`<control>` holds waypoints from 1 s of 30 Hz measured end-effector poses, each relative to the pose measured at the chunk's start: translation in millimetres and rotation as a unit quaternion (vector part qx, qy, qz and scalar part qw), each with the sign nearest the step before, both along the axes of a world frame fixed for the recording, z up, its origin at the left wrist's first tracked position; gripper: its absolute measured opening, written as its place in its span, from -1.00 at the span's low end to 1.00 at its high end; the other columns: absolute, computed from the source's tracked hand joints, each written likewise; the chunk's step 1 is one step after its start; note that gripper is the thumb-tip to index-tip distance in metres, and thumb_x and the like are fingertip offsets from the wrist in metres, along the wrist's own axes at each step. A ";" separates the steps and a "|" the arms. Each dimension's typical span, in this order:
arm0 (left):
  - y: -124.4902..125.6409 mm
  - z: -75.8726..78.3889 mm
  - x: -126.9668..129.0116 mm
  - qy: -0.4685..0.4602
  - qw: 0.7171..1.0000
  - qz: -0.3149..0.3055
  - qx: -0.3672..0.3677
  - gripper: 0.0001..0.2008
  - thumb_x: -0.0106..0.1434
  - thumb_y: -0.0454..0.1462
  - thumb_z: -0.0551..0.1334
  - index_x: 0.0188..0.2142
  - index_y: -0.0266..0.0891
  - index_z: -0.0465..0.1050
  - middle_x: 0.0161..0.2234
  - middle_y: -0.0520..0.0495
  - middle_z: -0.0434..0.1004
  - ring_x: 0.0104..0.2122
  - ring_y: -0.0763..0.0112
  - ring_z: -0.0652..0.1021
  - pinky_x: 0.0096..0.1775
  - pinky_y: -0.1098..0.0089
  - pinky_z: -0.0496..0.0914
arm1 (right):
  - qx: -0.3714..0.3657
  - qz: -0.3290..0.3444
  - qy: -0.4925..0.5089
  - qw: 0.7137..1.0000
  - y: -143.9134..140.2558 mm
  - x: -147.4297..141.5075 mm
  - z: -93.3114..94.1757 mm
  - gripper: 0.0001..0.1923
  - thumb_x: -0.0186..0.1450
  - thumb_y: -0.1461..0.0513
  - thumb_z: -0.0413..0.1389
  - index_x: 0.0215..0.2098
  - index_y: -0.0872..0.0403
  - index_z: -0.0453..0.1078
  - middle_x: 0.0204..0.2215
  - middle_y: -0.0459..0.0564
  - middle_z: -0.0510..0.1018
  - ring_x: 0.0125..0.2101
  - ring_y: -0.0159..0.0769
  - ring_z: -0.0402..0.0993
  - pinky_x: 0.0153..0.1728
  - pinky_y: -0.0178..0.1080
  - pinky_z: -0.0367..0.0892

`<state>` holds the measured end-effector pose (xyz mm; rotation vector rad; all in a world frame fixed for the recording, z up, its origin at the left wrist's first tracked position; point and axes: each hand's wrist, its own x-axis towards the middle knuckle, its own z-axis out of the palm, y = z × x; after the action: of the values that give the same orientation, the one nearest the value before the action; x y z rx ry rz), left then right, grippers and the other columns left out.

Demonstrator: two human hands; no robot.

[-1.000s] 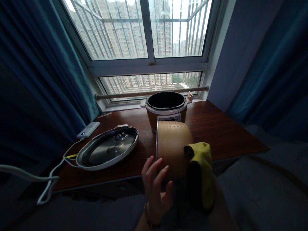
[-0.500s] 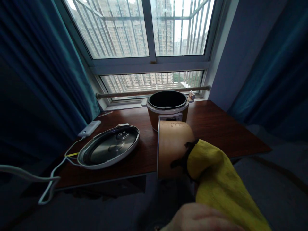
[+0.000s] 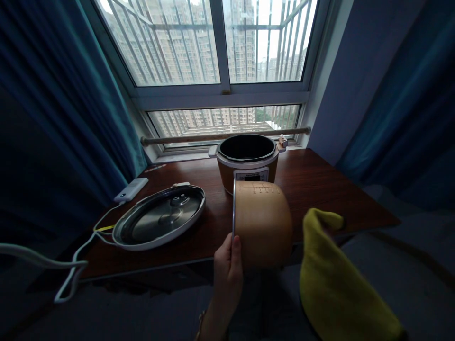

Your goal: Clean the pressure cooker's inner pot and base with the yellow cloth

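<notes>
My left hand (image 3: 227, 265) grips the rim of a golden-brown inner cooking pot (image 3: 263, 227), thumb along its outer wall. The pot lies on its side in the air before the table's front edge, mouth facing left, measuring marks near the top. To its right hangs a yellow cloth (image 3: 330, 279) over my right hand (image 3: 329, 230), apart from the pot; only a sliver of that hand shows, its fingers wrapped in the cloth. Behind the pot stands the rice cooker body (image 3: 227, 171), its dark round opening facing up.
A round white-rimmed lid (image 3: 152, 245) lies on the left of the brown wooden table (image 3: 327, 189). Behind it is a white power strip (image 3: 131, 189), with a white cable (image 3: 80, 251) running down past the table edge. Blue curtains (image 3: 71, 94) and a barred window surround the table.
My left hand has risen from the bottom of the view and taken the pot's rim. The cloth with my right hand has come off the pot wall and moved right.
</notes>
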<state>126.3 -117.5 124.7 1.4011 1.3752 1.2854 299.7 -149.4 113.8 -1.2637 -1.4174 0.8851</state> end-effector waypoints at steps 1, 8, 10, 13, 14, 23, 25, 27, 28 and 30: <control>-1.7 -1.8 2.0 -0.020 1.000 0.005 -0.008 -0.58 0.25 0.01 0.00 -0.47 -0.27 0.35 -0.56 0.01 0.36 -0.54 0.46 0.36 -0.49 0.50 0.26 | 0.013 -0.030 -0.009 0.999 1.8 -9.5 -4.0 -0.64 0.27 0.10 0.00 0.04 -0.14 0.28 0.14 -0.10 0.22 0.17 -0.08 0.05 0.09 0.02 0.13; -7.7 -12.9 3.6 -0.140 0.988 -0.012 -0.068 -0.59 0.16 0.05 0.11 -0.51 -0.27 0.28 -0.58 0.06 0.25 -0.57 0.54 0.27 -0.56 0.56 0.20 | 0.209 -0.247 -0.333 0.886 15.7 -66.2 -22.3 -0.19 0.25 0.06 -0.02 0.30 0.21 -0.29 0.28 0.28 -0.28 0.23 0.23 -0.36 0.06 0.35 -0.12; -7.7 -15.0 3.7 -0.166 0.983 -0.016 -0.072 -0.60 0.14 0.05 0.14 -0.50 -0.27 0.30 -0.58 0.05 0.26 -0.57 0.53 0.29 -0.54 0.55 0.23 | 0.217 -0.252 -0.371 0.867 19.7 -70.6 -18.4 -0.21 0.26 0.07 -0.03 0.30 0.22 -0.27 0.27 0.31 -0.24 0.23 0.25 -0.34 0.04 0.35 -0.09; -7.7 -17.0 4.7 -0.200 0.977 -0.029 -0.067 -0.59 0.12 0.05 0.16 -0.44 -0.28 0.39 -0.53 0.00 0.35 -0.53 0.47 0.35 -0.49 0.51 0.29 | 0.239 -0.213 -0.418 0.850 22.9 -74.9 -11.1 -0.40 0.32 0.21 -0.11 0.29 0.14 -0.13 0.25 0.23 -0.05 0.23 0.15 -0.23 0.07 0.27 -0.07; -7.8 -18.0 4.8 -0.208 0.976 -0.033 -0.060 -0.59 0.11 0.05 0.16 -0.42 -0.28 0.41 -0.51 -0.02 0.37 -0.51 0.46 0.37 -0.48 0.50 0.30 | 0.249 -0.198 -0.430 0.845 23.5 -76.3 -9.4 -0.44 0.33 0.26 -0.15 0.28 0.11 -0.10 0.24 0.19 0.03 0.23 0.10 -0.20 0.08 0.24 -0.06; -20.5 -58.4 1.8 -0.077 0.994 0.076 0.023 -0.53 0.09 0.10 0.14 -0.36 -0.26 0.49 -0.42 -0.14 0.50 -0.41 0.30 0.47 -0.39 0.40 0.39 | 0.214 -0.259 -0.361 0.870 38.8 -56.5 -3.5 -0.43 0.34 0.28 -0.20 0.30 0.12 -0.19 0.24 0.17 0.01 0.23 0.03 -0.17 0.12 0.18 -0.04; -22.4 -70.0 -0.7 -0.038 0.994 0.084 0.057 -0.53 0.10 0.11 0.13 -0.35 -0.24 0.51 -0.40 -0.16 0.52 -0.38 0.28 0.49 -0.37 0.38 0.41 | 0.203 -0.259 -0.322 0.888 44.2 -44.3 -3.1 -0.44 0.34 0.28 -0.21 0.30 0.10 -0.18 0.25 0.13 -0.01 0.23 -0.02 -0.14 0.13 0.15 -0.01; -21.7 -78.8 -4.1 -0.003 0.992 0.081 0.100 -0.57 0.13 0.07 0.12 -0.35 -0.22 0.52 -0.39 -0.16 0.54 -0.37 0.27 0.51 -0.34 0.38 0.42 | 0.193 -0.244 -0.276 0.909 48.7 -32.9 -4.2 -0.44 0.33 0.28 -0.21 0.29 0.08 -0.17 0.25 0.10 0.00 0.23 -0.08 -0.09 0.13 0.09 0.03; -20.7 -82.2 -6.0 0.014 0.989 0.078 0.121 -0.59 0.15 0.04 0.11 -0.34 -0.22 0.53 -0.39 -0.15 0.54 -0.37 0.28 0.51 -0.32 0.37 0.42 | 0.186 -0.237 -0.252 0.920 50.4 -28.3 -5.2 -0.44 0.33 0.28 -0.21 0.29 0.07 -0.16 0.24 0.09 0.02 0.22 -0.11 -0.06 0.13 0.06 0.05; -18.3 -87.5 -9.9 0.040 0.985 0.067 0.156 -0.63 0.20 -0.01 0.09 -0.31 -0.21 0.53 -0.38 -0.15 0.56 -0.37 0.29 0.52 -0.29 0.37 0.42 | 0.176 -0.232 -0.217 0.932 52.4 -23.2 -7.3 -0.44 0.33 0.28 -0.21 0.29 0.05 -0.15 0.23 0.08 0.07 0.20 -0.16 0.00 0.14 0.03 0.07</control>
<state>116.5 -135.8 37.1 1.6058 1.3839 1.6017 276.5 -97.0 106.5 -1.4747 -1.4361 0.0202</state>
